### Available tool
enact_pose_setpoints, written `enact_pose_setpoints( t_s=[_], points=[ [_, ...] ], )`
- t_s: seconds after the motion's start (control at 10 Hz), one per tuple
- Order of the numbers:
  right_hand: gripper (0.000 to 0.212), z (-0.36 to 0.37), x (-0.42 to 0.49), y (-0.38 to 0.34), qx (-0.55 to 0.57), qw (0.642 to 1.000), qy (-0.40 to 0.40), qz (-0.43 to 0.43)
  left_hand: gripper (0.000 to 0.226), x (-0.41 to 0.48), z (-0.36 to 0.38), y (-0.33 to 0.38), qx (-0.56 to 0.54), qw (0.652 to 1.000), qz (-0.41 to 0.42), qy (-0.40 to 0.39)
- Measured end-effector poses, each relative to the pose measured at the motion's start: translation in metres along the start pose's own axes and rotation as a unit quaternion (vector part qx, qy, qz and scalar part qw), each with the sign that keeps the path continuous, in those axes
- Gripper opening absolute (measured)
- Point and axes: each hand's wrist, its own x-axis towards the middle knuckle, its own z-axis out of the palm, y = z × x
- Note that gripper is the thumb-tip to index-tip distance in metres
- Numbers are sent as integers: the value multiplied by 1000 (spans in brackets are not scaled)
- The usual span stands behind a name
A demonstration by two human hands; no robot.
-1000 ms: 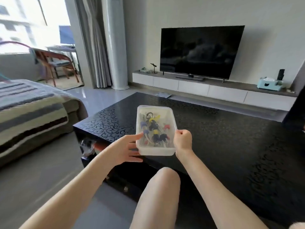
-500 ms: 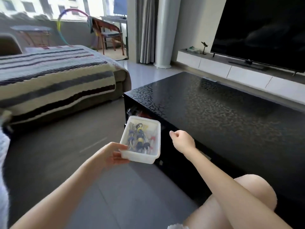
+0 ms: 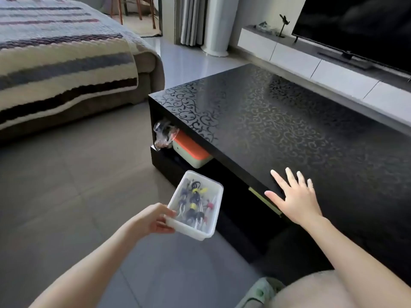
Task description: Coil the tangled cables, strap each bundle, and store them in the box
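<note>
While the left hand pinches the box over grey floor tiles, the right hand lies with fingers spread on the black patterned table.

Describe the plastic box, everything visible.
The box is a shallow rectangular tub of translucent white plastic, lidless, with rounded corners and a lipped rim. Inside lie small cable bundles with dark, yellow and red bits. The left hand grips its near left corner, holding it above the floor, in front of the table.
</note>
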Motion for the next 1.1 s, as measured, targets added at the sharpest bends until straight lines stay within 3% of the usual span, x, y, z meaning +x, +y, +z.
enact_pose_setpoints(
  t_s=[0.3,0.4,0.5,0.6,0.7,1.0,1.1],
  points=[
    [76,14,4,2,23,998,51,-3,8,86,54,52,56,998,-31,-2],
    [78,12,3,-1,22,998,65,-5,7,109,64,57,10,996,3,88],
    [77,10,2,0,19,998,54,-1,36,122,80,51,-36,981,37,187],
    [74,10,3,0,23,998,53,-3,36,120,94,36,-86,982,-27,169],
    [74,10,2,1,21,999,49,-3,13,121,110,23,-152,982,-63,99],
    [76,6,2,0,23,999,34,-6,7,146,133,48,-133,986,-14,100],
    [74,6,1,1,23,999,37,-8,16,150,138,55,-147,985,-7,92]
  ],
)
